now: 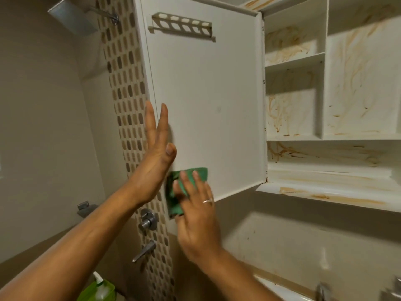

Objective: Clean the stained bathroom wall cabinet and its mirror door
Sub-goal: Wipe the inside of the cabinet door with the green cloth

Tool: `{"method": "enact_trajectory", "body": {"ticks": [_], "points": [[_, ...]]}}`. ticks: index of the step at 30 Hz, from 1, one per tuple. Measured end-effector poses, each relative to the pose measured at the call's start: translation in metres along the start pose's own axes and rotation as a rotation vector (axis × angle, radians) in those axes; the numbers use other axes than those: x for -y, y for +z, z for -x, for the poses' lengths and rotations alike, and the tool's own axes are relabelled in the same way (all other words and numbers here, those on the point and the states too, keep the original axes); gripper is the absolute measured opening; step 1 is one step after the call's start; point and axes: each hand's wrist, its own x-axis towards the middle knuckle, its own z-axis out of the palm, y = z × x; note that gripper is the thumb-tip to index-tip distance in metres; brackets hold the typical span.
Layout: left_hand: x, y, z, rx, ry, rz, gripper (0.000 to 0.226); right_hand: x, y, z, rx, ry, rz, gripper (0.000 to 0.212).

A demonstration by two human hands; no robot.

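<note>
The white wall cabinet [325, 137] hangs open, with brown streaky stains over its shelves and back panels. Its door [206, 101] is swung out to the left and shows a white inner face with a slotted holder near the top. My right hand [195, 205] presses a green cloth [188, 177] flat against the door's lower left corner, fingers straight. My left hand [156, 153] steadies the door's left edge with straight fingers. The mirror side of the door is hidden.
A mosaic tile strip [123, 83] runs down the wall behind the door. Chrome shower valves [148, 220] and a lever [145, 250] sit below my hands, and a shower head [73, 16] is at the top left. A green soap bottle [97, 290] stands at the bottom; a sink edge [280, 290] lies lower right.
</note>
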Motion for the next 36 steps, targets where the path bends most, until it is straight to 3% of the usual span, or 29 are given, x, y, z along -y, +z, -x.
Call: {"method": "enact_trajectory", "body": {"ticks": [4, 8, 11, 16, 22, 29, 33, 36], "points": [[0.007, 0.012, 0.024, -0.003, 0.002, -0.067, 0.093, -0.019, -0.004, 0.017, 0.092, -0.153, 0.04, 0.072], [0.018, 0.022, 0.039, 0.008, -0.043, -0.171, 0.092, -0.089, -0.036, 0.022, 0.173, -0.295, 0.288, 0.061], [0.021, 0.023, 0.04, 0.015, -0.058, -0.185, 0.093, -0.13, -0.067, 0.016, 0.159, -0.22, 0.394, 0.059], [0.019, 0.03, 0.038, 0.012, -0.043, -0.191, 0.096, -0.161, -0.103, -0.003, 0.032, 0.153, 0.452, 0.051], [0.021, 0.036, 0.036, -0.022, -0.048, -0.157, 0.101, -0.15, -0.11, -0.005, 0.109, 0.15, 0.398, 0.025], [0.015, 0.034, 0.036, -0.013, -0.069, -0.079, 0.105, -0.12, -0.086, -0.007, 0.019, 0.313, 0.243, 0.022], [0.019, 0.031, 0.034, -0.016, -0.039, -0.104, 0.108, -0.041, -0.046, 0.006, 0.107, 0.153, 0.06, 0.024], [0.022, 0.031, 0.036, -0.015, -0.038, -0.149, 0.104, -0.044, -0.054, 0.007, 0.209, -0.032, 0.125, 0.026]]}}
